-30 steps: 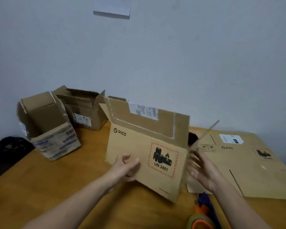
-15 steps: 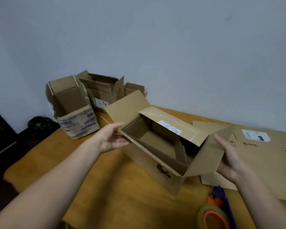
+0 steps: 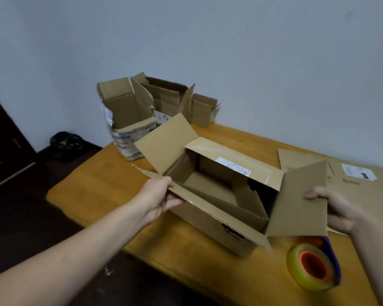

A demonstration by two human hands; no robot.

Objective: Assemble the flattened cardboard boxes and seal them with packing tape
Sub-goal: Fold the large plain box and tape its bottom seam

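A brown cardboard box stands open-topped on the wooden table, all its top flaps spread outward. My left hand grips the near long flap at its left end, thumb on top. My right hand holds the right end flap, with its fingers curled round the flap's far edge. A roll of packing tape on an orange and purple dispenser lies at the front right, just below that flap. A flattened box lies behind my right hand.
Three opened boxes stand at the table's back left: a torn printed one, a wider one and a small one. A black bag sits on the dark floor at the left. The wall runs close behind the table.
The box went from standing on edge to resting flat with its top open. Both hands shifted from its sides to the flaps. The view has swung right and down.
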